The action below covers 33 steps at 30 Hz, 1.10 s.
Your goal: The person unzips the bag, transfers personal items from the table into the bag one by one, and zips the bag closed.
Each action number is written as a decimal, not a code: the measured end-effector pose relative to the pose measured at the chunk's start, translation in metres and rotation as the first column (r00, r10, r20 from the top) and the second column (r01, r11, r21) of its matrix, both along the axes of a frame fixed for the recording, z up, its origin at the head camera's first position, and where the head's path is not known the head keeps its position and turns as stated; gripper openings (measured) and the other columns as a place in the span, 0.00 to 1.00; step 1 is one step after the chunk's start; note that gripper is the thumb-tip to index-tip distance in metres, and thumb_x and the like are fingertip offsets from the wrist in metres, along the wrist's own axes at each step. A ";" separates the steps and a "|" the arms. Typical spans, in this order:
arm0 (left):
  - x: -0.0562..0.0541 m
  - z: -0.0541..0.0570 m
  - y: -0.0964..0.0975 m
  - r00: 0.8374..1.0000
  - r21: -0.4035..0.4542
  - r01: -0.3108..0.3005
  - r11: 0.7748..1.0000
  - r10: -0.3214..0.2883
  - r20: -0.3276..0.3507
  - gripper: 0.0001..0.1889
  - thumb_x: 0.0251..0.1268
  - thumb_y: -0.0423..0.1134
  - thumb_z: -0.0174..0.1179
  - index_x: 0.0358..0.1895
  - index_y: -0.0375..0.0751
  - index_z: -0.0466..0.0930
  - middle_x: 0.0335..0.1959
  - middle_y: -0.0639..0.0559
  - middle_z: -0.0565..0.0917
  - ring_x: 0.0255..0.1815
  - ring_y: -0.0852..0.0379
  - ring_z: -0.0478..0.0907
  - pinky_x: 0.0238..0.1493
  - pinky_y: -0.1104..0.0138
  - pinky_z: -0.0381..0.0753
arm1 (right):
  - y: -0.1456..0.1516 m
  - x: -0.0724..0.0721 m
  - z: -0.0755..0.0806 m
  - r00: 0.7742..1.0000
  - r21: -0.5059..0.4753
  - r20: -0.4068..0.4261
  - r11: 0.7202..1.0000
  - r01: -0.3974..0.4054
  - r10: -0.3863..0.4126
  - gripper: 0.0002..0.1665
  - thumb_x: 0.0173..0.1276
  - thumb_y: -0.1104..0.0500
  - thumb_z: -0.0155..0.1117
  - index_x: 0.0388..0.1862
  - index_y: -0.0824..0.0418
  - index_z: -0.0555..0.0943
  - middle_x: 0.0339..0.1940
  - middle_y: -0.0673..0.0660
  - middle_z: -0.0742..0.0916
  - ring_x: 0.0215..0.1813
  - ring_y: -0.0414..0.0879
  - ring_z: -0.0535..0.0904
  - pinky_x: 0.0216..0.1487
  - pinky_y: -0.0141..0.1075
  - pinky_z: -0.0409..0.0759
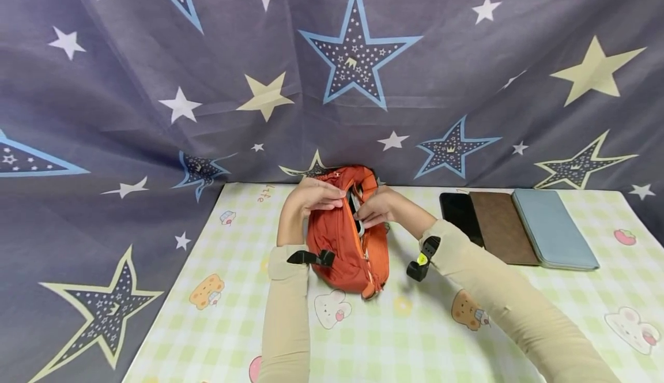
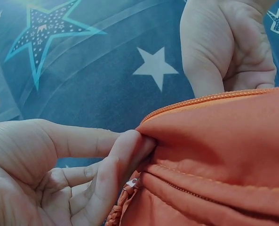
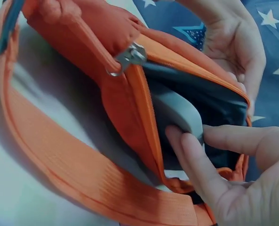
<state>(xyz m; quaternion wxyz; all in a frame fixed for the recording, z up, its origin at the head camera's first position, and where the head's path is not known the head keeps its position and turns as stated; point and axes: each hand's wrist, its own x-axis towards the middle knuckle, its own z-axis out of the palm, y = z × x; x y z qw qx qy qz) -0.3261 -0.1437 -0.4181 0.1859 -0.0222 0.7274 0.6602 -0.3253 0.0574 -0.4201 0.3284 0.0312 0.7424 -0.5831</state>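
An orange-red zip-up waist bag [image 1: 331, 233] lies on the table in the middle of the head view, its main pocket unzipped. My left hand [image 1: 314, 194] pinches the fabric by the zipper edge [image 2: 200, 101] between thumb and fingers. My right hand [image 3: 252, 174] reaches into the opening and grips a flat, light grey object [image 3: 179, 108] with a rounded end. Most of that object is hidden inside the pocket's dark lining [image 3: 224, 106]. In the right wrist view, a metal zipper pull [image 3: 130, 57] hangs at the corner of the opening.
Right of the bag, a black phone-like slab [image 1: 456, 213], a brown flat case [image 1: 502, 227] and a light blue notebook-like case [image 1: 555, 227] lie side by side. The checked tablecloth [image 1: 207, 337] meets a dark star-patterned curtain [image 1: 249, 141] behind the bag. The wide bag strap [image 3: 97, 174] loops beside the opening.
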 end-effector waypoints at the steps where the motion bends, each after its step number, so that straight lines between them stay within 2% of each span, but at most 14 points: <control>1: 0.000 0.000 0.000 1.000 -0.002 0.003 1.000 -0.003 -0.001 0.15 0.68 0.29 0.64 0.53 0.23 0.83 0.20 0.56 0.87 0.23 0.65 0.86 0.25 0.78 0.83 | -0.001 0.001 0.000 1.000 -0.006 -0.002 1.000 0.007 -0.007 0.03 0.63 0.76 0.65 0.36 0.73 0.83 0.24 0.55 0.87 0.26 0.44 0.84 0.36 0.32 0.89; 10: 0.003 0.000 0.004 0.999 0.007 0.032 0.999 -0.032 -0.010 0.14 0.68 0.27 0.63 0.53 0.21 0.83 0.19 0.56 0.87 0.23 0.65 0.86 0.25 0.78 0.83 | -0.005 0.009 -0.010 0.997 -0.051 -0.030 0.997 0.066 -0.068 0.04 0.63 0.78 0.63 0.34 0.75 0.83 0.21 0.56 0.87 0.24 0.44 0.85 0.34 0.34 0.89; 15: 0.003 0.002 0.003 1.000 0.001 0.023 1.000 -0.023 -0.007 0.14 0.67 0.27 0.64 0.52 0.23 0.84 0.20 0.56 0.87 0.23 0.64 0.86 0.25 0.77 0.83 | -0.009 0.014 -0.016 0.997 -0.028 -0.050 0.998 0.052 -0.053 0.04 0.60 0.79 0.63 0.34 0.76 0.81 0.20 0.58 0.86 0.23 0.45 0.85 0.33 0.35 0.90; 22: 0.000 0.006 0.005 0.999 -0.011 0.038 0.999 -0.039 -0.011 0.12 0.66 0.27 0.64 0.50 0.24 0.85 0.20 0.56 0.87 0.23 0.65 0.86 0.25 0.78 0.83 | -0.003 0.011 -0.006 0.998 -0.101 -0.026 0.993 0.056 -0.059 0.06 0.63 0.80 0.59 0.32 0.73 0.80 0.21 0.57 0.86 0.25 0.43 0.85 0.32 0.34 0.89; 26: 0.001 0.008 0.007 0.998 -0.023 0.057 0.998 -0.057 -0.010 0.09 0.66 0.28 0.65 0.47 0.27 0.86 0.20 0.55 0.87 0.24 0.64 0.86 0.26 0.77 0.83 | -0.003 0.011 -0.001 0.999 -0.128 -0.017 0.991 0.039 -0.041 0.06 0.65 0.79 0.59 0.39 0.76 0.81 0.24 0.55 0.87 0.28 0.44 0.86 0.35 0.34 0.89; 29: 0.002 0.008 0.008 0.998 -0.025 0.064 0.998 -0.065 -0.013 0.10 0.66 0.28 0.66 0.47 0.26 0.86 0.20 0.55 0.87 0.24 0.64 0.85 0.26 0.77 0.83 | -0.004 0.013 -0.002 0.999 -0.117 -0.013 0.993 0.030 -0.031 0.09 0.63 0.79 0.59 0.42 0.78 0.81 0.25 0.55 0.87 0.29 0.43 0.86 0.36 0.35 0.90; 33: 0.004 0.009 0.005 0.999 -0.020 0.049 0.999 -0.050 -0.008 0.12 0.65 0.27 0.66 0.49 0.24 0.85 0.21 0.54 0.87 0.23 0.64 0.85 0.25 0.77 0.83 | -0.005 0.017 -0.008 0.998 -0.067 -0.034 0.997 0.045 -0.048 0.05 0.61 0.79 0.60 0.35 0.75 0.81 0.23 0.56 0.87 0.26 0.43 0.85 0.35 0.35 0.90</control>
